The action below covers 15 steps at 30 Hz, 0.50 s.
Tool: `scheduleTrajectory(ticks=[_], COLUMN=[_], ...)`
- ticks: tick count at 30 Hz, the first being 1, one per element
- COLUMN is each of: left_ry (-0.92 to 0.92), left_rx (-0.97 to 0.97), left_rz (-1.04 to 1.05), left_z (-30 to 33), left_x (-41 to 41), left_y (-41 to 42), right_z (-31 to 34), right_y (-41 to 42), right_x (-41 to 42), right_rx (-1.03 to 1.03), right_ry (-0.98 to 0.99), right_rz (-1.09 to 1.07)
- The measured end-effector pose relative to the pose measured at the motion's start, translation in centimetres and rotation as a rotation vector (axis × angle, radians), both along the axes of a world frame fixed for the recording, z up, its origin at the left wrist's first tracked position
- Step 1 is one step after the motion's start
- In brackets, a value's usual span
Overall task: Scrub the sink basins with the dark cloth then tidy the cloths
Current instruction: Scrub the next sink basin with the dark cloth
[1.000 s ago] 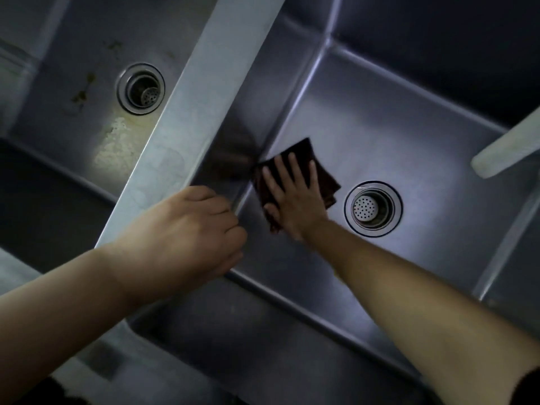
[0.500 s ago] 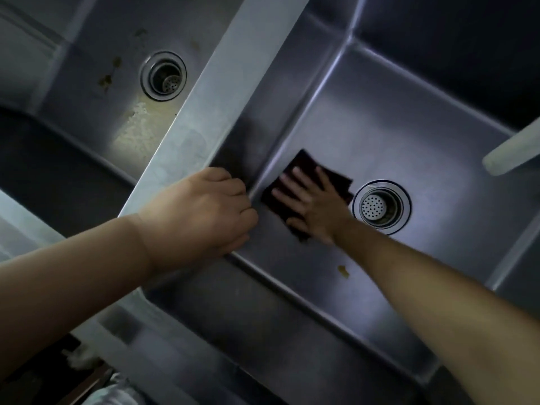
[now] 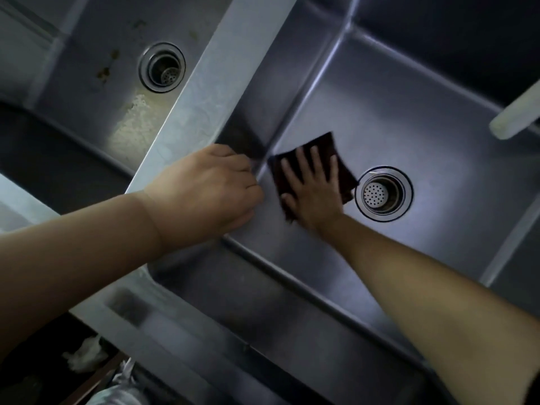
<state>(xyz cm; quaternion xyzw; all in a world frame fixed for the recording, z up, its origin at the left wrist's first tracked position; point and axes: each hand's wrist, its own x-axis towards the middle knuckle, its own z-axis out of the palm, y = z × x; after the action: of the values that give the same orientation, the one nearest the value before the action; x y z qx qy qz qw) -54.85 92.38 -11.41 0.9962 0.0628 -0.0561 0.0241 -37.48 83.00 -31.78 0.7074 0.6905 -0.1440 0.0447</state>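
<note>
1. The right hand (image 3: 311, 194) lies flat with fingers spread, pressing the dark maroon square cloth (image 3: 315, 168) on the floor of the right steel sink basin (image 3: 409, 118).
2. The round perforated drain (image 3: 383, 194) is at 3 o'clock, just beside the cloth.
3. The left hand (image 3: 204, 191), at 9 o'clock of the cloth, curls over the flat steel divider (image 3: 210, 80).

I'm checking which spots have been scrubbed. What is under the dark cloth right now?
The dark cloth lies flat on the right basin floor, between the drain and the divider wall, pressed down by the right hand. The steel beneath it is covered, so any grime there cannot be seen.
</note>
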Motion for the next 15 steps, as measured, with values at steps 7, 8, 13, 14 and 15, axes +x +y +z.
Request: scheduleTrajectory(ticks=[7, 8, 13, 14, 15], left_ry=[0.058, 0.071, 0.160, 0.173, 0.181], left_rx=[0.106, 0.125, 0.199, 0.208, 0.209], left_rz=[-0.046, -0.054, -0.108, -0.118, -0.118], left_z=[0.0, 0.0, -0.3, -0.7, -1.3], left_x=[0.0, 0.1, 1.0, 1.3, 1.6], left_y=[-0.3, -0.4, -1.5, -2.0, -2.5], right_z=[0.2, 0.2, 0.1, 0.2, 0.1], right_y=[-7.6, -8.6, -12.3, -12.1, -11.4], right_x=[-6.8, -5.8, 1.7, 2.6, 3.4], right_rx=[-0.070, -0.059, -0.008, -0.016, -0.029], right_ry=[0.109, 0.109, 0.059, 0.051, 0.039], right_rz=[0.409, 0.457, 0.545, 0.532, 0.501])
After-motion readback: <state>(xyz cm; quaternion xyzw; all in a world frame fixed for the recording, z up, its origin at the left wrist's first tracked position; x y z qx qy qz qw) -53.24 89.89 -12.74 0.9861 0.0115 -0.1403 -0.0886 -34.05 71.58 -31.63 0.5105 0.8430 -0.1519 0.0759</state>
